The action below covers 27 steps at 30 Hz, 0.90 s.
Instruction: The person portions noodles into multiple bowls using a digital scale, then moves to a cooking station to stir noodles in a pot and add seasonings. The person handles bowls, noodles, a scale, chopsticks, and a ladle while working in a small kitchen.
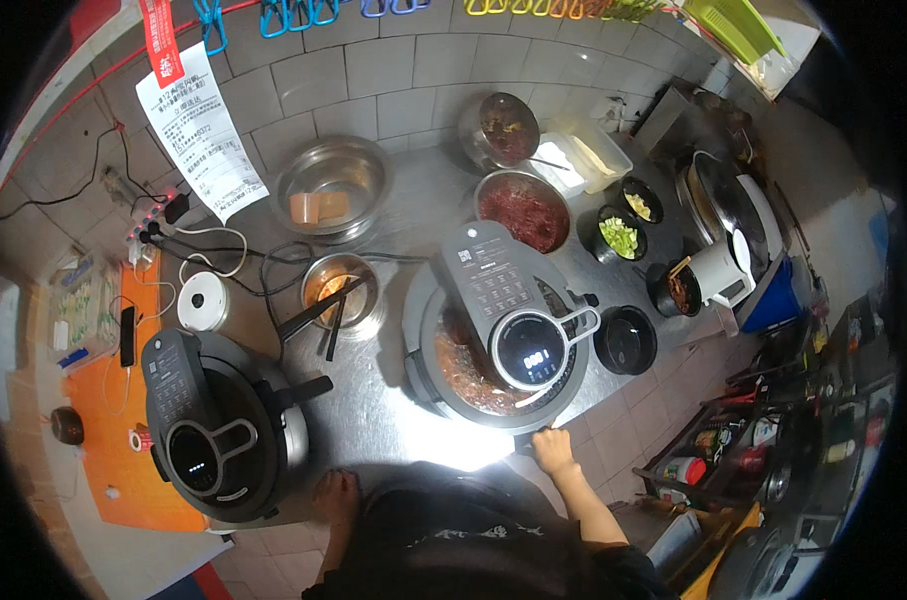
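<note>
Before me on a stainless steel counter (356,431) stands a grey automatic stir-fry cooker (423,375), its round display (530,350) lit. Reddish-brown food (476,379) shows in the pot under its arm. At the cooker's near side, my right hand (552,450) is closed around a black handle (525,442), mostly covered by the fingers. My left hand (337,495) rests by the counter's front edge, close to a second cooker (221,442) whose display is also lit. Its fingers are in shadow, and I cannot tell whether they hold anything.
Behind the working cooker stand a bowl of dark red sauce (525,210) and a steel bowl (333,187). Black bowls (626,341) line the right side. Black utensils lean in a small steel pot (341,296). Power cables (273,259) cross the counter. A printed slip (202,142) hangs above.
</note>
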Available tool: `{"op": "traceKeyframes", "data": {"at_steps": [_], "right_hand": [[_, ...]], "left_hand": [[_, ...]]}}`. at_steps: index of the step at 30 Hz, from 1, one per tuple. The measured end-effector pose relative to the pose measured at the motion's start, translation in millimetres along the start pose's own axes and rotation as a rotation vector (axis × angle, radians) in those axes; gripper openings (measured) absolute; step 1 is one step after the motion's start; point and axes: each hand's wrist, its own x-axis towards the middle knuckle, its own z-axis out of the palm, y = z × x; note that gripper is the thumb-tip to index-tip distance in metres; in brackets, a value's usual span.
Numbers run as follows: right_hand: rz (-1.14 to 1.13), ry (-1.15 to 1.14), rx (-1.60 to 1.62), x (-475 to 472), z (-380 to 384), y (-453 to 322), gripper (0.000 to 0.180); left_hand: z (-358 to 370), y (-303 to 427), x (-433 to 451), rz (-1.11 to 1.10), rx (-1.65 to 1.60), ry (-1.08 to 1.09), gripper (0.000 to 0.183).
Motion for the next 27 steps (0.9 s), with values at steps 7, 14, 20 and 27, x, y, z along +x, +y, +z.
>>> {"op": "traceKeyframes", "data": {"at_steps": [7, 14, 20, 27], "right_hand": [[0.022, 0.032, 0.04, -2.9, 3.8, 0.1, 0.015], [-0.006, 0.013, 0.001, -3.6, 5.2, 2.8, 0.015], [-0.026, 0.003, -0.067, 1.3, -8.4, 5.4, 0.016], [-0.227, 0.102, -0.025, 22.1, -8.6, 13.5, 0.007]], "left_hand": [[-1.8, 0.0, 1.1, -0.047, -0.017, -0.078, 0.02], [-4.4, 6.0, 1.0, -0.01, -0.053, -0.076, 0.016], [2.6, 5.0, -11.3, -0.065, 0.021, -0.087, 0.02], [-13.0, 17.4, -3.7, -0.138, -0.013, -0.117, 0.024]]}}
